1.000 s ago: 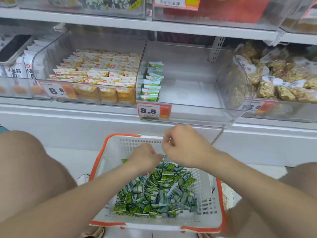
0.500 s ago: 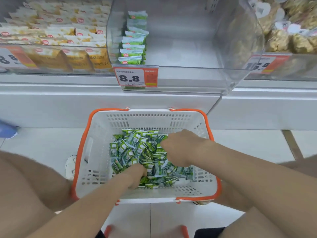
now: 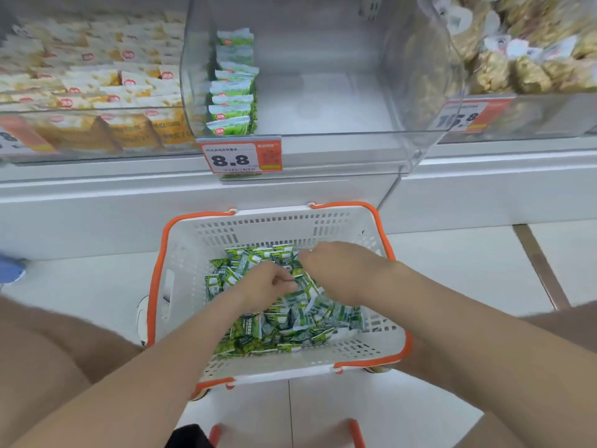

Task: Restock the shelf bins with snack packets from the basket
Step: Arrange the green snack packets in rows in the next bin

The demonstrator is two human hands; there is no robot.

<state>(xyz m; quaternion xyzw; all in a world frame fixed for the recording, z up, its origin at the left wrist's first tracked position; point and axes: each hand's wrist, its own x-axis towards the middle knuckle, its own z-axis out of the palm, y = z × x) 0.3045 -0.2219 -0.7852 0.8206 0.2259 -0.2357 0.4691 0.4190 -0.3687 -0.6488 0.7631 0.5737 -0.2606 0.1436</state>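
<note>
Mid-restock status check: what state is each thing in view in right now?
Basket: on the floor, handles down, partly full.
Loose green packets: jumbled heap in the basket.
Middle bin: mostly bare, one row of packets along its left wall.
Left bin: well stocked with yellow packets.
Right bin: stocked with bagged snacks.
Left hand: gripping loose packets in the heap.
Right hand: fingers down on the heap, grasp unclear.

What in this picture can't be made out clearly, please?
Head view:
- left hand and right hand: fingers curl down into the green packets, so the grip is unclear.
- 8.8 tag: lower print too small.
- right tag: price blurred, partly behind the clear bin wall.
- left tag: cut off by the picture's edge.
- basket floor: covered by packets.
</note>
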